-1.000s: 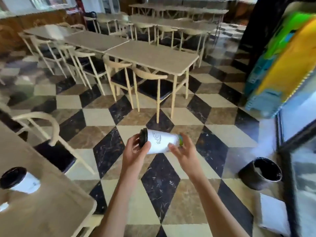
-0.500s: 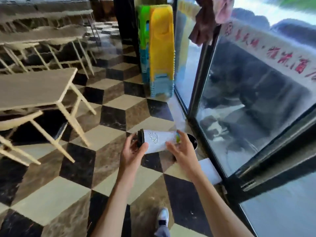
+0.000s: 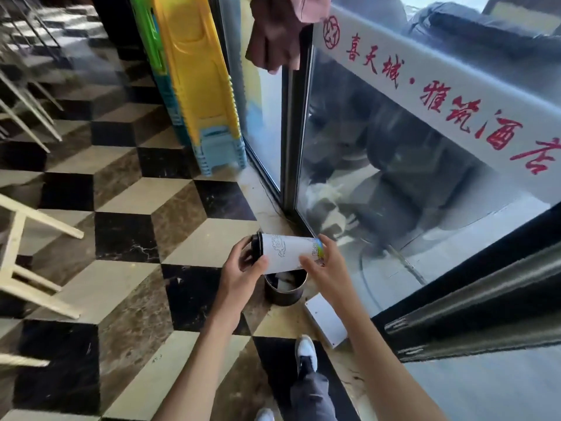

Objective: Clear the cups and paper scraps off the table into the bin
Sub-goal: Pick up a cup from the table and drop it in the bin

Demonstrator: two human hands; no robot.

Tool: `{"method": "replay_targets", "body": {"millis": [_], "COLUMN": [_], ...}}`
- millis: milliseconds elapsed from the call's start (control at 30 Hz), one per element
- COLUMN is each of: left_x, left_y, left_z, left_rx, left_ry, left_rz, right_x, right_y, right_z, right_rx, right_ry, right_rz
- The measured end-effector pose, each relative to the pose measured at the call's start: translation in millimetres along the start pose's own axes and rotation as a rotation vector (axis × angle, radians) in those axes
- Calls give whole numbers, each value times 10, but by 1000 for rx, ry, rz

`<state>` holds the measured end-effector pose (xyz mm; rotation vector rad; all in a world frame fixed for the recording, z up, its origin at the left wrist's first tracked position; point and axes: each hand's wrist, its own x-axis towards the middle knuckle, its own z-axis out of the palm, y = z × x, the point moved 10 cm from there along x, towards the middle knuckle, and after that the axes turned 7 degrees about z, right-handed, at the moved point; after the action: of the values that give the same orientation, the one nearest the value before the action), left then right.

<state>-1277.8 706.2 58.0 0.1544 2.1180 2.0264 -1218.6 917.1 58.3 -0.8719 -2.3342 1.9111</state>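
Paper cup [image 3: 287, 253] with black lid [image 3: 256, 248]: held on its side, above the floor, directly over the open mouth of the dark round bin [image 3: 285, 289] standing by the glass door [image 3: 394, 183]. Probably light, with thin walls, easy to crush if squeezed in the middle; perhaps some liquid left inside, not possible to tell. Smooth paper, a little slippery. Best taken at the two ends, at the stiff lid rim and at the base, as done here.

Left hand [image 3: 243, 273]: arm stretched forward, palm turned inward, grip closed around the lid end, thumb over the top. Right hand [image 3: 326, 268]: also stretched forward, fingers curved around the base end, grasping the cup from the other side. Both forearms nearly parallel, wrists a little bent down. One white shoe [image 3: 306, 352] stepping toward the bin.
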Motion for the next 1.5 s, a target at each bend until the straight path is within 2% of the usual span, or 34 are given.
{"method": "replay_targets", "body": {"millis": [233, 400, 667, 933, 1067, 1267, 1500], "left_x": [994, 1476, 2048, 2561, 2739, 2967, 3097], "left_y": [-403, -917, -2517, -4414, -5169, -5869, -6119], "left_z": [342, 451, 603, 677, 646, 698, 943], "left_rx": [51, 83, 108, 180, 228, 269, 278], "left_ry": [54, 66, 47, -20, -44, -83, -126], "left_rz": [-91, -218, -433, -567, -596, -614, -608], "right_x": [1196, 1823, 2751, 3619, 3885, 4188, 4398], "right_y": [73, 420, 1898, 3682, 4372, 4948, 5149], "right_z": [-24, 50, 486, 1135, 1410, 1627, 1630], "right_rx": [-75, -114, -155, -146, -130, -94, -47], "right_ry": [-55, -107, -127, -107, -102, -101, -89], "right_rz": [64, 181, 391, 573, 638, 696, 715]}}
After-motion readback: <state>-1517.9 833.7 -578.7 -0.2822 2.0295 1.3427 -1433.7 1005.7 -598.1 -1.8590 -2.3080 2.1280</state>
